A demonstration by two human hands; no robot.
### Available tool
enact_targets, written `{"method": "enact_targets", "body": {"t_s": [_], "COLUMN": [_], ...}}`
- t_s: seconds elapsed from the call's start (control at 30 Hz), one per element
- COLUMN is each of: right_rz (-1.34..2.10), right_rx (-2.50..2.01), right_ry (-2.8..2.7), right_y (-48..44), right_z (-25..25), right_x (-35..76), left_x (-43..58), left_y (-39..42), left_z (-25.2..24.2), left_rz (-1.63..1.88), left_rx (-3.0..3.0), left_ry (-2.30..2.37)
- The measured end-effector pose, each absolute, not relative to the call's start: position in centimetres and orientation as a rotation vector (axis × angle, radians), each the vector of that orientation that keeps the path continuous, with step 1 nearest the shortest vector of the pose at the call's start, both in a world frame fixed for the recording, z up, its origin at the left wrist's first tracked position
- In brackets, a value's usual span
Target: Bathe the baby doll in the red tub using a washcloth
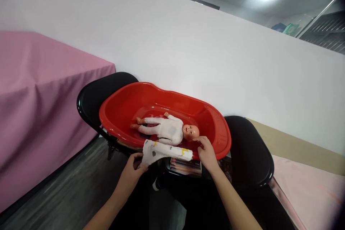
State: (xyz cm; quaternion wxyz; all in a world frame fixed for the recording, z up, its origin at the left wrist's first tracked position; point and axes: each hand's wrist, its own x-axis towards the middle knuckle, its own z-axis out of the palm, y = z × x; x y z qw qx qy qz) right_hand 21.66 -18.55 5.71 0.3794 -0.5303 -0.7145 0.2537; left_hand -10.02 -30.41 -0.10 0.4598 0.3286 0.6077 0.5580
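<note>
A baby doll in a white body suit lies on its back in a red baby bathtub, its head to the right. My left hand is closed on the left end of a folded white cloth printed with yellow and dark figures. The cloth stretches across the tub's near rim, in front of the doll. My right hand reaches over the near rim at the doll's head, thumb and index finger apart. Its fingertips are at the side of the head; whether they touch it I cannot tell.
The tub rests between a black chair on the left and another black chair on the right. Below its near rim lie some books. A pink-draped table stands left, a white wall behind.
</note>
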Motion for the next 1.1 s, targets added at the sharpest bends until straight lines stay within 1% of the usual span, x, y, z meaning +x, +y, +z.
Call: {"method": "enact_targets", "body": {"t_s": [0.1, 0.13, 0.23, 0.3, 0.4, 0.5, 0.57, 0.63, 0.73, 0.87, 1.0, 1.1], "right_rz": [0.620, 0.602, 0.449, 0.277, -0.047, -0.395, -0.545, -0.610, -0.573, -0.268, 0.062, 0.250], "right_rx": [-1.282, -1.279, -1.315, -1.322, -1.269, -1.141, -1.057, -1.004, -0.971, -1.057, -1.199, -1.260], "right_ry": [-1.951, -2.034, -2.353, -2.547, -2.681, -2.635, -2.584, -2.558, -2.552, -2.462, -2.170, -1.944], "right_y": [-19.8, -20.3, -21.4, -21.7, -21.8, -21.9, -22.2, -22.7, -23.5, -23.8, -22.9, -22.9], "right_z": [6.9, 7.3, 7.7, 7.1, 4.6, 1.8, 0.5, 0.1, 0.7, 2.9, 5.3, 6.6], "right_x": [20.4, 19.8, 17.7, 16.7, 16.3, 16.8, 17.3, 17.7, 17.9, 18.4, 19.4, 20.2], "left_x": [-10.0, -9.9, -9.6, -9.6, -10.2, -10.8, -11.0, -11.2, -11.6, -12.5, -13.4, -13.7], "left_y": [-29.9, -29.5, -27.9, -26.7, -25.4, -25.2, -25.6, -26.0, -25.7, -22.8, -18.9, -17.9], "left_z": [0.4, 0.9, 1.7, 1.1, -1.2, -2.8, -2.8, -2.3, -1.2, 0.5, 3.5, 6.6], "left_rz": [1.539, 1.546, 1.297, 1.092, 0.958, 0.901, 0.925, 1.021, 1.208, 1.375, 1.398, 1.364], "left_rx": [1.507, 1.775, 2.491, 2.771, 2.973, 3.026, 3.004, 2.960, 2.813, 2.591, 2.363, 2.304], "left_ry": [1.904, 1.979, 1.935, 1.858, 1.807, 1.792, 1.790, 1.765, 1.744, 1.769, 1.750, 1.657]}}
